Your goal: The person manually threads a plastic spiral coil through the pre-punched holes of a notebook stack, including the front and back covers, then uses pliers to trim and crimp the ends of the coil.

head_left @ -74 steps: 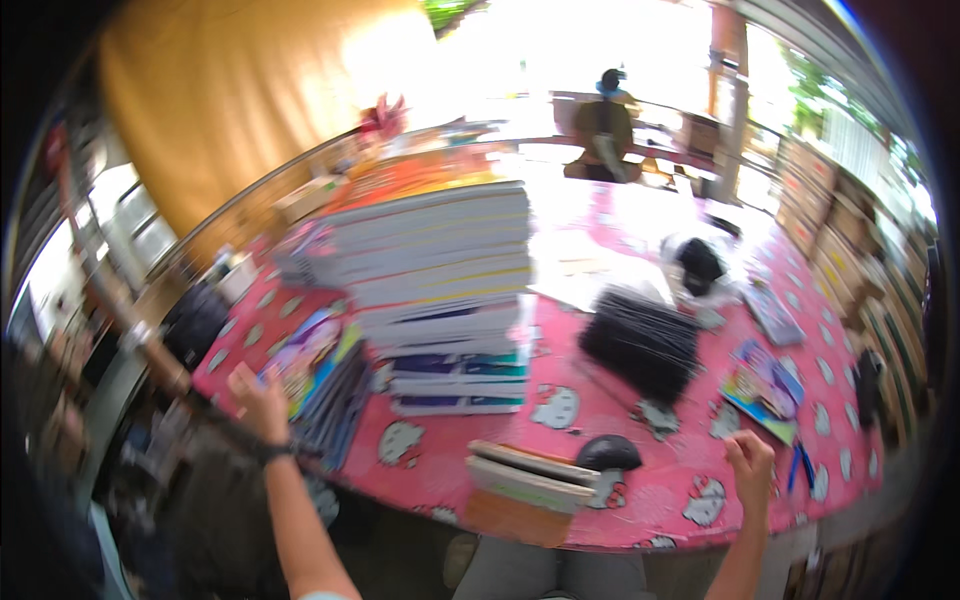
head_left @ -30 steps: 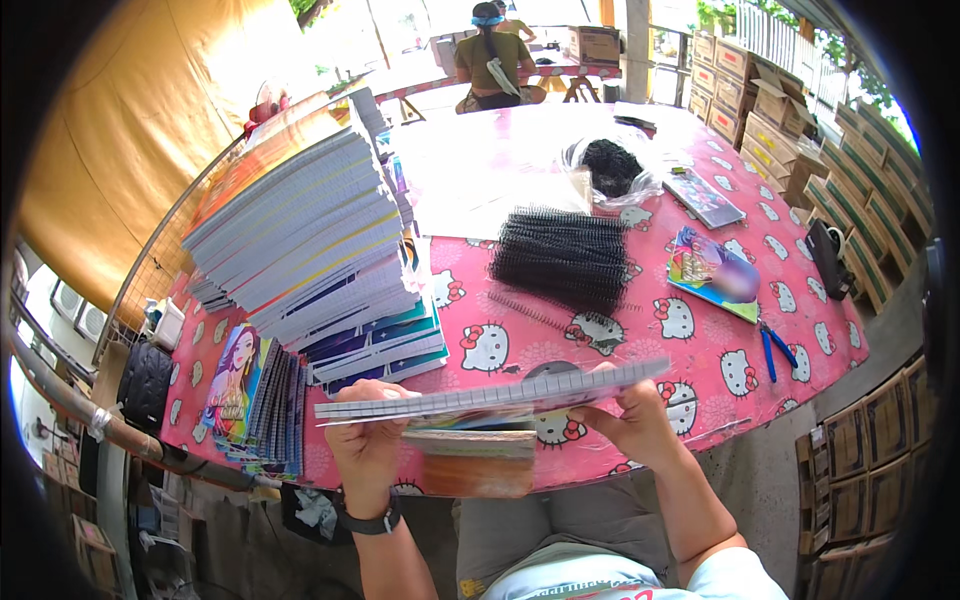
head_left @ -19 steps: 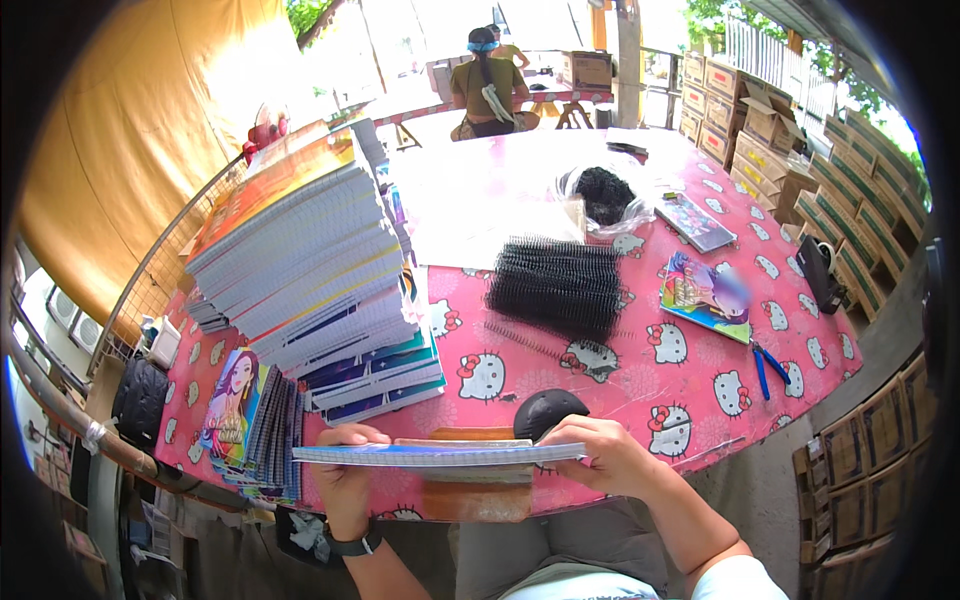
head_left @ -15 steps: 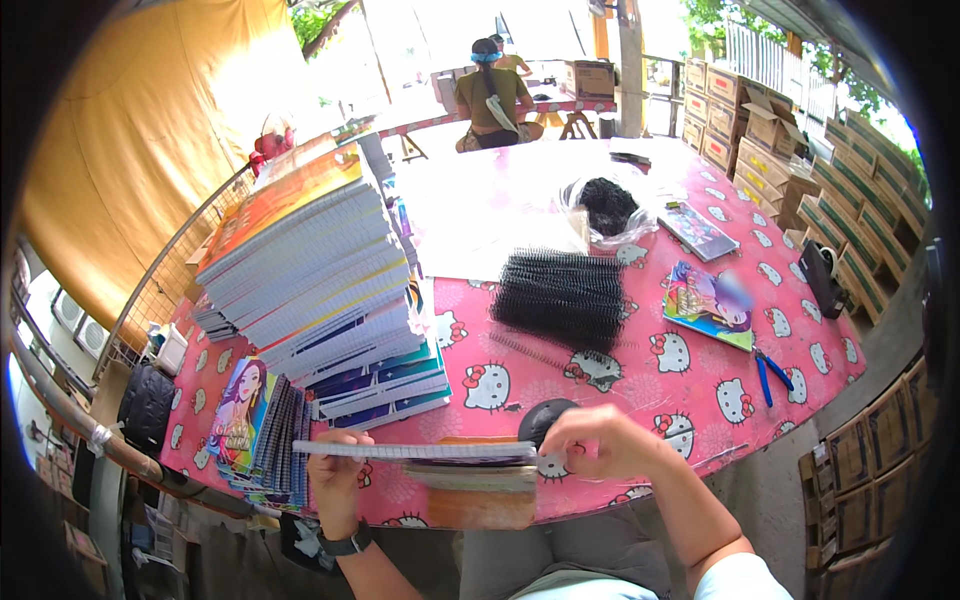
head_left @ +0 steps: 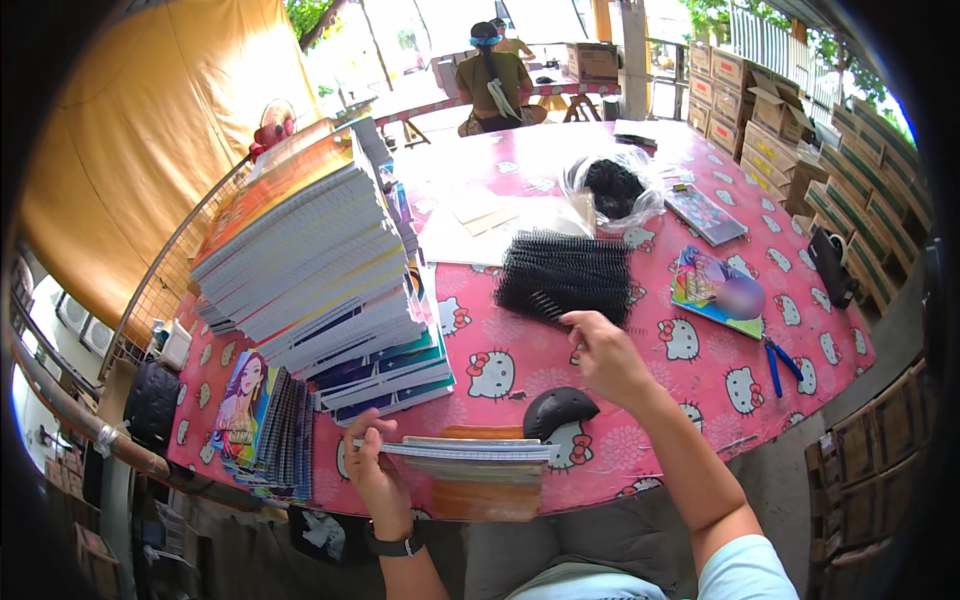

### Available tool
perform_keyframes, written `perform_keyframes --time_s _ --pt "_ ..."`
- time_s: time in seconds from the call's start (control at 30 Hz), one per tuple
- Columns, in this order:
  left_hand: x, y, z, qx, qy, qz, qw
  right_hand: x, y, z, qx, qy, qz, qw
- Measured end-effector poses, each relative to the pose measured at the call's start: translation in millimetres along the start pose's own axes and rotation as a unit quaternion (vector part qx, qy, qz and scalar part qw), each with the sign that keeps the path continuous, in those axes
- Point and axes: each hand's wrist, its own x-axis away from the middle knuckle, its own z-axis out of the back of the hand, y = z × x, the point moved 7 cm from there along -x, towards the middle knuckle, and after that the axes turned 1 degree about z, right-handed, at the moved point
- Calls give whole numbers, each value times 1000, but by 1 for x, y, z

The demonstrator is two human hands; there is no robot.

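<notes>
My left hand (head_left: 378,478), with a dark watch on the wrist, has its curled fingers at the left end of a thin unbound notebook (head_left: 465,450). The notebook lies edge-on toward me over a worn wooden block (head_left: 488,500) at the table's near edge. My right hand (head_left: 610,362) is closed in a pinch on one end of a black spiral binding coil (head_left: 547,306), at the near side of a pile of black coils (head_left: 565,268). A dark rounded object (head_left: 560,412) lies just beyond the block's right end.
Tall stacks of notebooks (head_left: 310,255) rise at left, with coil-bound ones (head_left: 270,450) nearer. At right are a colourful notebook (head_left: 700,280), blue-handled pliers (head_left: 777,368) and a bag of black coils (head_left: 612,190). Cartons (head_left: 770,150) stand beyond. Two people sit at a far table.
My right hand has moved from the notebook's right end up to the coil pile and taken a loose coil. The notebook and my left hand have shifted slightly right.
</notes>
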Motion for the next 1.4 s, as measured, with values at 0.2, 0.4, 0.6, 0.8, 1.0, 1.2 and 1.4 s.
perform_keyframes --time_s 0.2,0.4,0.6,0.8,1.0,1.2,1.4 --pt "41 52 -40 -283 94 -220 929 69 -38 70 -230 -42 -156 960" --pt "81 43 -148 -508 -194 -217 811 93 -39 58 -287 -59 -159 943" --pt "78 31 -146 -524 -156 -264 795 80 -67 33 -204 -109 23 973" --pt "82 33 -145 -530 -144 -299 780 67 -72 25 -198 -94 72 973" --pt "81 30 -144 -501 -163 -289 799 63 -83 23 -193 -125 145 962" --pt "78 41 -144 -480 -197 -242 820 66 -76 13 -195 -210 107 952" --pt "74 40 -121 -480 -310 -263 777 35 -45 1 -225 -286 6 932"
